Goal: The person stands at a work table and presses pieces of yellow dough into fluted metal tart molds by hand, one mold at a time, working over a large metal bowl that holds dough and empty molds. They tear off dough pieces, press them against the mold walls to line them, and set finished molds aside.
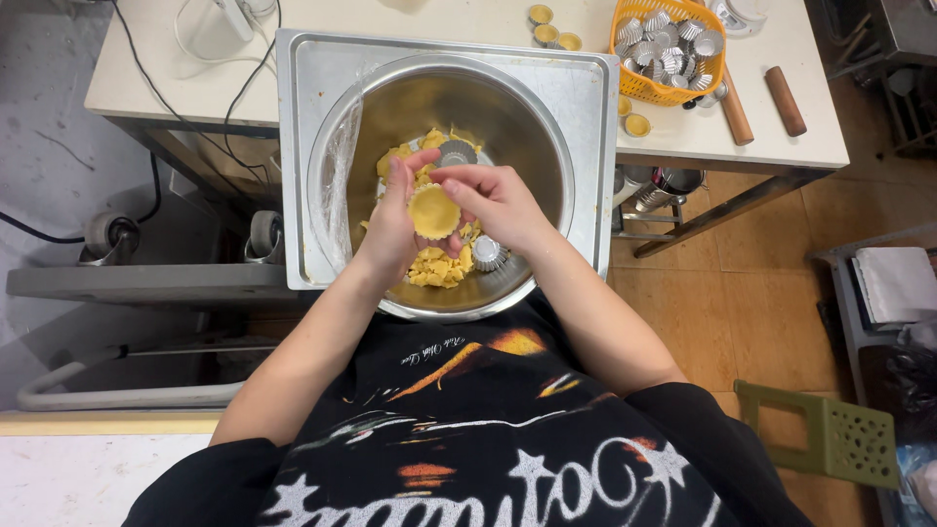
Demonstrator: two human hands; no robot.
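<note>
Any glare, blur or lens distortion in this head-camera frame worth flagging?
Head view: sharp, evenly lit; soft glare on the steel bowl wall and tray; table edges bow from wide-angle distortion; both hands, left hand and right hand, around the dough-lined tart mould, stay unblurred.

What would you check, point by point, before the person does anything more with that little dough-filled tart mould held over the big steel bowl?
1. Round yellow dough-lined tart mould cupped in left hand: ok.
2. Right hand fingertips on its rim: ok.
3. Mould above large steel mixing bowl, so crumbs fall inside: ok.
4. Yellow dough pieces left in bowl: ok.
5. Empty fluted metal moulds within reach: ok.
6. Dough thickness even: cannot tell.
</note>
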